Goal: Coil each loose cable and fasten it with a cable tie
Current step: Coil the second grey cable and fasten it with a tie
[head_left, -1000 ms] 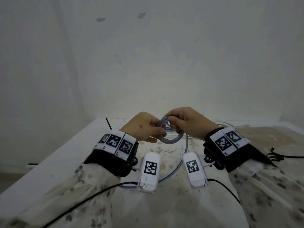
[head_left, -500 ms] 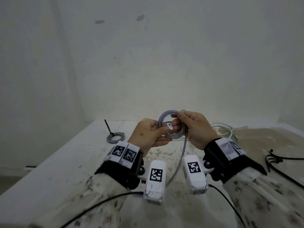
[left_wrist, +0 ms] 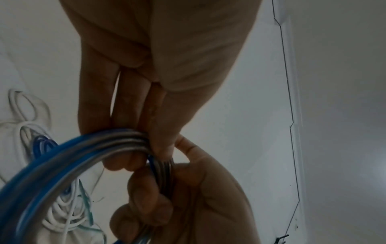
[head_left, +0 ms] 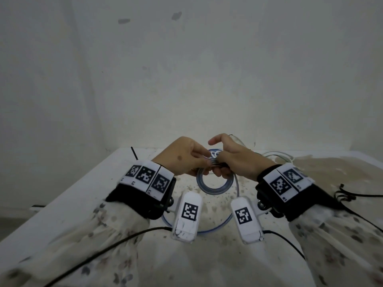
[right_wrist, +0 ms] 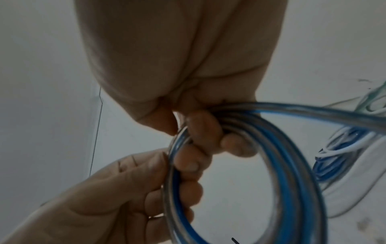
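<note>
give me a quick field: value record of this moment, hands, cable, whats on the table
left hand: grips the near side of the coil
right hand: grips the same bunch of loops beside the left, index finger raised
coil: blue and clear cable, several loops, held just above the table
loose tail: curves toward the person, under the wrists
cable tie on coil: none visible
table: white, stained
other cables: white and blue tangle at the far right

no readable words, brands or numbers show in any view. the only signs are black-and-white square code markers: three on the band behind the left hand (head_left: 182,158), several on the band behind the right hand (head_left: 234,160), and one on each white wrist-camera housing (head_left: 187,216).
</note>
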